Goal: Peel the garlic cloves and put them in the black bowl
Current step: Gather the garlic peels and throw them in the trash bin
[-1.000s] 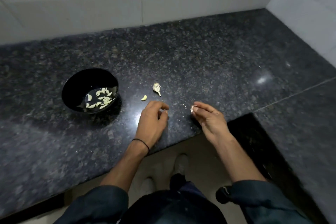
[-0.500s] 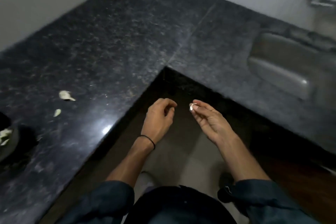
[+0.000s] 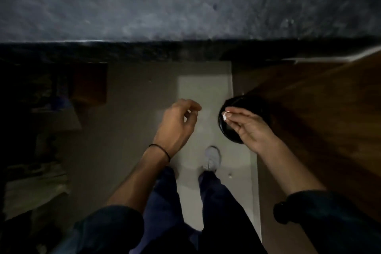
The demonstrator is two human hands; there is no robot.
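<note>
Between the fingertips of the right hand, a small white scrap of garlic, skin or clove I cannot tell, is being pinched over a round black bin on the floor. Likely feather-light and brittle, it is calling for a soft fingertip pinch. Beside it, the left hand is hanging loosely curled, holding nothing visible. Beyond them, the dark speckled granite counter is blurring past; no black bowl is showing.

Dark granite counter above pale floor, wooden door.
</note>
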